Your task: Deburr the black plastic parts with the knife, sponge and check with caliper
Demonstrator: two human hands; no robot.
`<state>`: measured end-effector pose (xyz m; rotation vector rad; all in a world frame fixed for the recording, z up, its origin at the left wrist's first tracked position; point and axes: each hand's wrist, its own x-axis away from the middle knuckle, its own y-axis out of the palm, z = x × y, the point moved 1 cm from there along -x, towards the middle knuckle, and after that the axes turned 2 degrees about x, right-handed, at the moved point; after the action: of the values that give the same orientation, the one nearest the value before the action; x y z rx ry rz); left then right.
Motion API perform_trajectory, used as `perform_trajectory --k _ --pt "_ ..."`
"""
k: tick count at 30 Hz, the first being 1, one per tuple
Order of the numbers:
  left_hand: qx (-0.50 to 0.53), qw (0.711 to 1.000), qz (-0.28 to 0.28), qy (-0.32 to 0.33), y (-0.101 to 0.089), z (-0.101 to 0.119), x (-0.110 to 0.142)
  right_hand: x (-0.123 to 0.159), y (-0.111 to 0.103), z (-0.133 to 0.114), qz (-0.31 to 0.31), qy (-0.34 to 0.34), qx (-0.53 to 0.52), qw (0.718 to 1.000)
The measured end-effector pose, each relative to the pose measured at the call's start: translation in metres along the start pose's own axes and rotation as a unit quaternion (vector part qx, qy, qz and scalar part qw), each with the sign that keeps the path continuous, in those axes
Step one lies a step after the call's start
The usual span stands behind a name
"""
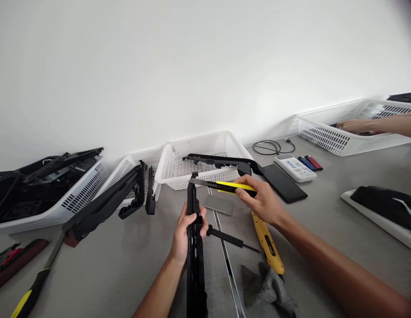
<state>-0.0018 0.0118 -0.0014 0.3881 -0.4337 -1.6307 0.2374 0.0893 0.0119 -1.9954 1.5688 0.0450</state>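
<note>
A white wall (205, 66) stands behind a grey table (126, 260). Of the white baskets, the left basket (53, 218) is heaped with black parts, the right basket (328, 137) has another person's hand (353, 126) reaching into it, and the middle basket (208, 141) has a curved black piece (218, 160) lying across it.

The long black strip (196, 274) is upright in the view, in front of the middle basket, its lower end running out at the bottom edge. The left hand (188, 229) is closed around its upper part, thumb on the front and fingers wrapped from the other side. The right hand (260, 198) is closed on the yellow and black cutter (232, 187), thumb and fingers pinching the handle. Its blade (202, 182) points left and lies across the strip's top end — whether the edge touches cannot be told.

Below the right hand lies a yellow tool (268, 243), with a crumpled grey cloth (268, 291) near its lower end. A black phone (284, 183) rests just beside a white device (294, 167). Smaller still — a flat grey block (219, 204) lies between the strip and the phone
</note>
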Motion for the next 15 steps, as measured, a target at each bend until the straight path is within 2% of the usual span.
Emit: perform_trajectory --k 3,7,15 --pt "0.000 1.000 -0.001 0.002 0.0003 0.0001 0.0002 -0.0008 -0.0036 0.0012 -0.028 0.004 -0.003 1.000" --pt "0.003 1.000 -0.007 -0.004 0.0022 0.0001 0.0013 -0.0017 -0.0056 0.0022 0.012 0.012 0.013 1.000" --pt "-0.003 1.000 -0.006 -0.005 0.0024 -0.0006 0.0012 -0.0021 -0.0084 0.0044 0.033 0.016 0.040 0.999"
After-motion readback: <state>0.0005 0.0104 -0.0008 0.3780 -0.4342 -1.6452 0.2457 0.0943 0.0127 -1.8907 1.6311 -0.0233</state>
